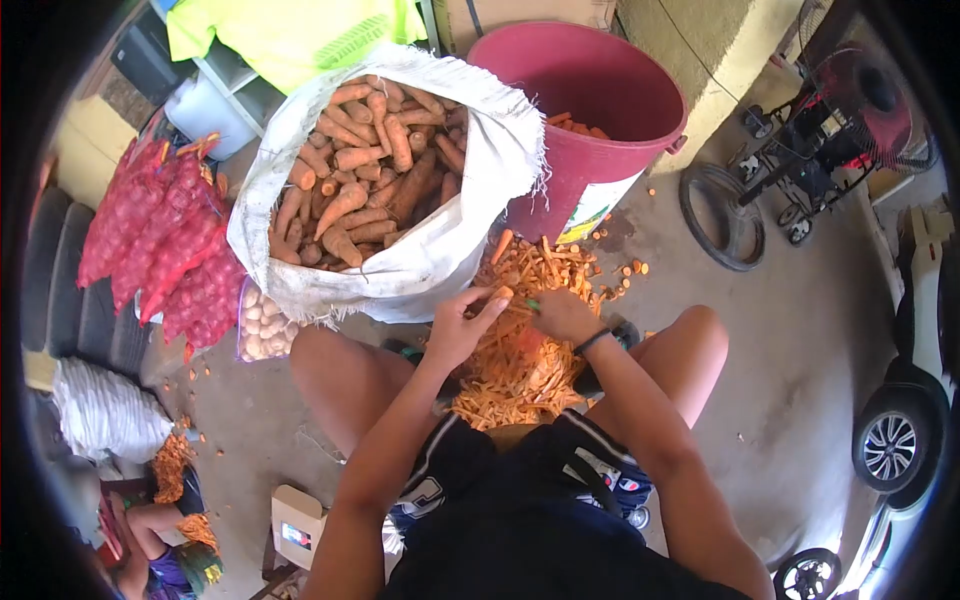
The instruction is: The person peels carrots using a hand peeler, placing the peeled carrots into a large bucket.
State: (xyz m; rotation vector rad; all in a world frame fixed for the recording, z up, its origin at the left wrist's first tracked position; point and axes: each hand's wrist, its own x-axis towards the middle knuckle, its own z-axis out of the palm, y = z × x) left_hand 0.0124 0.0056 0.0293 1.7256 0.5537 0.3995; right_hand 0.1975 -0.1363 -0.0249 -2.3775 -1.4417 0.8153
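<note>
My left hand [462, 328] is closed around a carrot [503, 293], with its orange tip showing at the fingertips. Close by on the right, my right hand [568, 318] grips a small tool with a green handle [534, 304]; its blade cannot be made out. Beneath both hands, a heap of carrot peelings [520, 385] lies between my legs. A large white sack [370, 290] full of unpeeled carrots [350, 205] stands open just ahead. Beside it is a tall maroon bin [600, 140] with some orange carrots [578, 127] inside.
Red mesh bags of onions [165, 235] and a bag of garlic [265, 325] stand left of the sack. Carrot ends [635, 268] litter the floor. A standing fan [870, 100] is at upper right, a car wheel [893, 445] at far right. Another person [150, 540] sits at lower left.
</note>
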